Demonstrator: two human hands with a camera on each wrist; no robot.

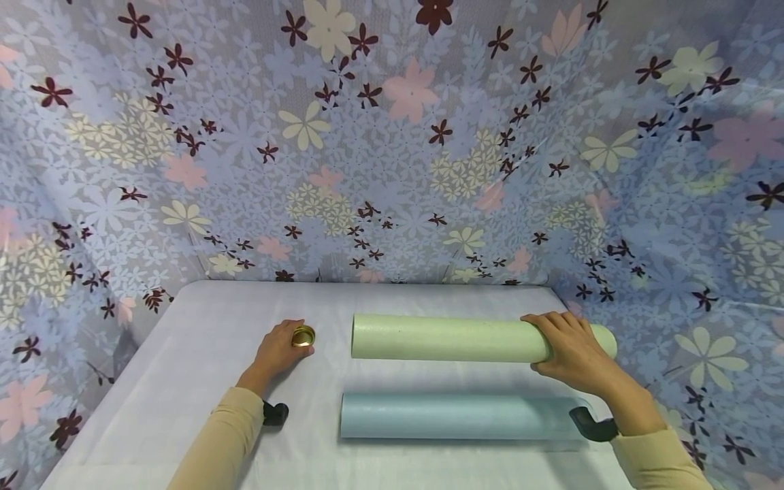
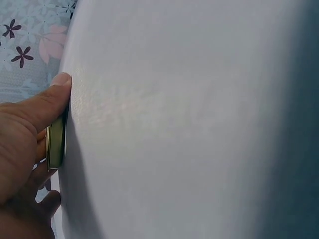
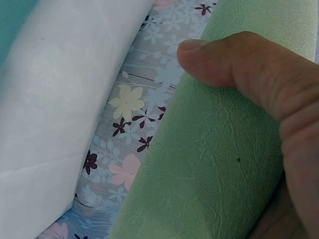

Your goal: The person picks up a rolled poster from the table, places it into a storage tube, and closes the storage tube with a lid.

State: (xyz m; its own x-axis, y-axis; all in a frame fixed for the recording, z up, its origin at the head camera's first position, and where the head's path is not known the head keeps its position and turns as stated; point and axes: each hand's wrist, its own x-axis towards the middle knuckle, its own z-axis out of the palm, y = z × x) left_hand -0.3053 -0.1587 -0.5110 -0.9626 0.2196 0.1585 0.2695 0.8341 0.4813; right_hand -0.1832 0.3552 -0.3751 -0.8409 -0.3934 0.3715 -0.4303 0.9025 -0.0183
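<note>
The person's right hand wraps over the right end of the green roll, which lies across the middle of the head frame on the white table. In the right wrist view the thumb presses into the roll's textured surface, so the grasp looks firm. The left hand, left of centre, pinches a small gold lid between thumb and fingers, close to the roll's left end.

A blue roll lies just below the green one, parallel and apart. Held at one end only, the green roll could likely sag or swing when lifted, knocking the lid or pushing the blue roll toward the table's near edge. The thin lid might also slip from so light a pinch.
</note>
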